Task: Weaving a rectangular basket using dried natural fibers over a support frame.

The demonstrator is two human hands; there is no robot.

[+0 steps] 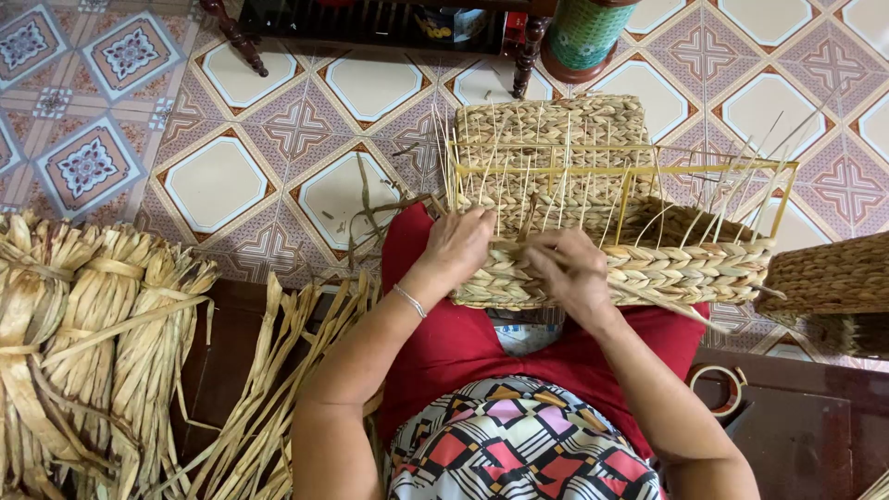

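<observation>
On her lap, both hands, left (460, 243) and right (569, 268), pinch straw strands at the half-woven basket (648, 273), straw bundles (93, 315) lying nearby.

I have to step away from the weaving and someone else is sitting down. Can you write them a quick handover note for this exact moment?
Left hand: fingers on the top edge of the basket in the lap.
Right hand: pinching a strand at the same edge.
Done: lower wall rows are braided.
Left: the yellow frame and thin uprights stand bare above the weave.
Supply: bundled dried straw and loose strands lie to the left.
</observation>
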